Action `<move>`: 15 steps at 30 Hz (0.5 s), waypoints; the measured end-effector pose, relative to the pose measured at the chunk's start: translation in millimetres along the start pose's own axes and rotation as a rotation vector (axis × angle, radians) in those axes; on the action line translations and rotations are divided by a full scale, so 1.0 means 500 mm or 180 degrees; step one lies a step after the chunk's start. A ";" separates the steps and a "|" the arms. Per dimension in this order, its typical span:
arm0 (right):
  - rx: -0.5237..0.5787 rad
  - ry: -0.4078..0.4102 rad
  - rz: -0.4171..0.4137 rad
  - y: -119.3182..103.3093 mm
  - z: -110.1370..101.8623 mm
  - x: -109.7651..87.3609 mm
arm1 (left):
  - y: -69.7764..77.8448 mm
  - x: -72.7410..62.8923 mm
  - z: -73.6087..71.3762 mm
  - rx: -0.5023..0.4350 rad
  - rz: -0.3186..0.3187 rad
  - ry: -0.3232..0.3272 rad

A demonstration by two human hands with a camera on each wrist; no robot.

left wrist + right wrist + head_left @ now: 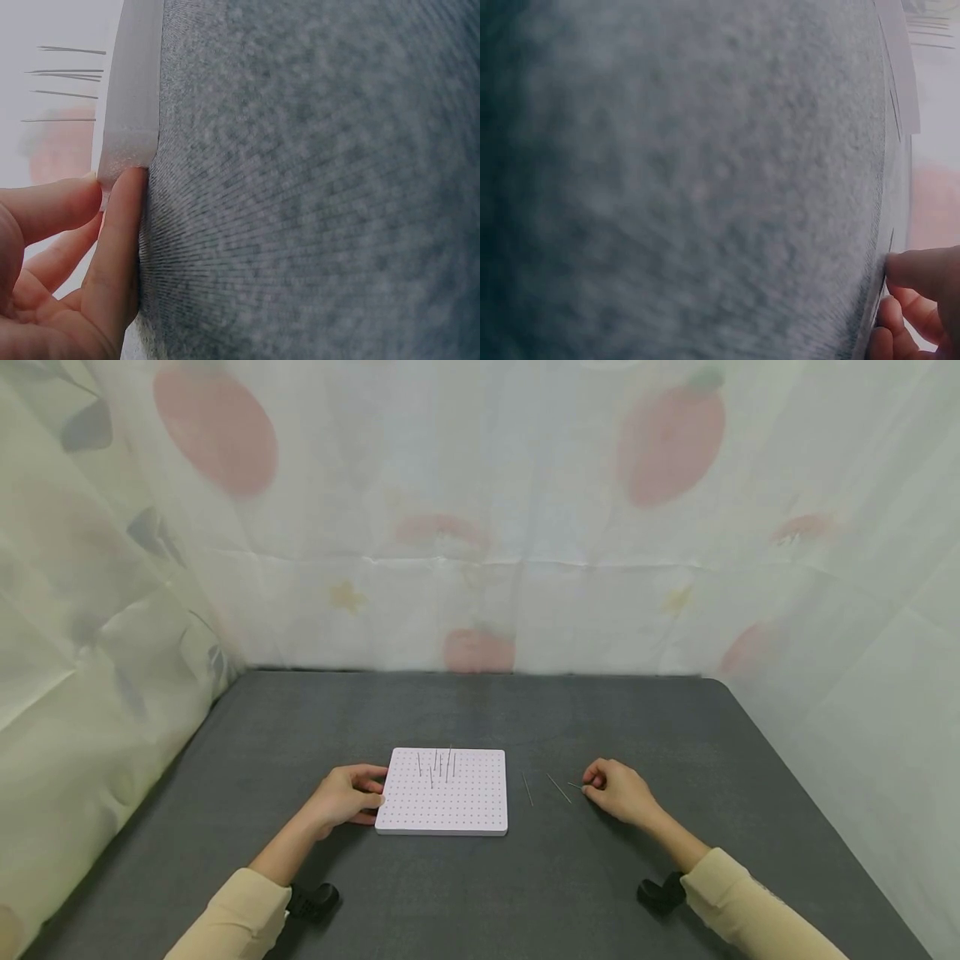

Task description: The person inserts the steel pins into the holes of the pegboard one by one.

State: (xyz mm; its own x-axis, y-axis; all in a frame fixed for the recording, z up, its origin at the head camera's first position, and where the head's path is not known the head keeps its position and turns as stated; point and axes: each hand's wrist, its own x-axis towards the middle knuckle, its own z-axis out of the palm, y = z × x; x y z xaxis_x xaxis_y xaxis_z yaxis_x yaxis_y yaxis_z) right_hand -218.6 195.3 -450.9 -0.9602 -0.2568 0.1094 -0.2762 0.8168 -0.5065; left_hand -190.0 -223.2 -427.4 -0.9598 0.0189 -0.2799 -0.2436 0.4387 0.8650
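A white pegboard (442, 806) with rows of small holes lies on the dark table. Several thin metal needles (447, 766) stand upright in its far left part. At the board's left edge, my left hand (347, 795) holds on with the thumb (64, 202) at the upper edge and a finger (124, 232) against the side. Low over the table to the right, my right hand (618, 791) has thumb and fingers around one end of a needle (574, 786); its other end points left. Two loose needles, a left one (528, 790) and a right one (558, 788), lie between board and hand.
The dark grey table (480, 893) reaches back to a pale printed curtain (480, 585). A black wrist strap with a camera mount is on each wrist, left (315, 902) and right (662, 893).
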 end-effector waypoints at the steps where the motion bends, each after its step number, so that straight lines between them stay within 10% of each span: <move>1: -0.0008 0.0007 0.0024 -0.001 0.000 -0.001 | 0.000 0.000 0.000 -0.0002 0.0002 -0.0002; 15: -0.0073 0.0086 -0.0015 -0.003 0.008 -0.002 | -0.001 0.002 0.001 0.0020 -0.0009 0.0003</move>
State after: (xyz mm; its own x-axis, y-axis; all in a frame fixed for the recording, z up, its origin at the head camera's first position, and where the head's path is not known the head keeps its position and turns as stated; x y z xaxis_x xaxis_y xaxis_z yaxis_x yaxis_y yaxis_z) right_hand -217.2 192.3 -453.5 -0.9596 -0.2469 0.1351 -0.2813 0.8274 -0.4861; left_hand -190.7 -223.0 -428.0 -0.9592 0.0169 -0.2821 -0.2455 0.4444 0.8616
